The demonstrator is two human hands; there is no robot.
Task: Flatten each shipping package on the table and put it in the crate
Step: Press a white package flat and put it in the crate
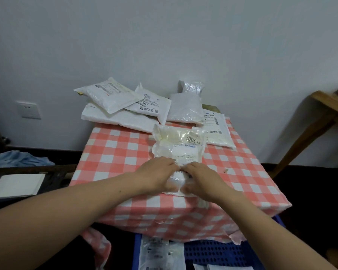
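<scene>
Package under both hands, seen from the head camera. It is lying lengthwise on the table, near the middle of the front half, with its printed label facing up and its near end reaching the front edge. We are pressing our left hand down on the near left part of it and our right hand down on the near right part. The fingers of both hands are lying spread over the plastic, released rather than clenched, and their tips are nearly meeting over the label. The plastic is bulging slightly between the two palms.

A pink and white checked cloth is covering the table and hanging down its front. At the far edge, against the wall, a pile of packages is waiting: several white padded bags are overlapping on the left, two clear bubble bags are leaning near the middle, and a labelled bag is lying flat on the right, just behind the one we are pressing.

Below the front of the table a blue crate is standing on the floor, partly hidden by the cloth, and a flattened bag is lying inside it at the left.

A wall socket is showing at the left and a wooden frame at the right
</scene>
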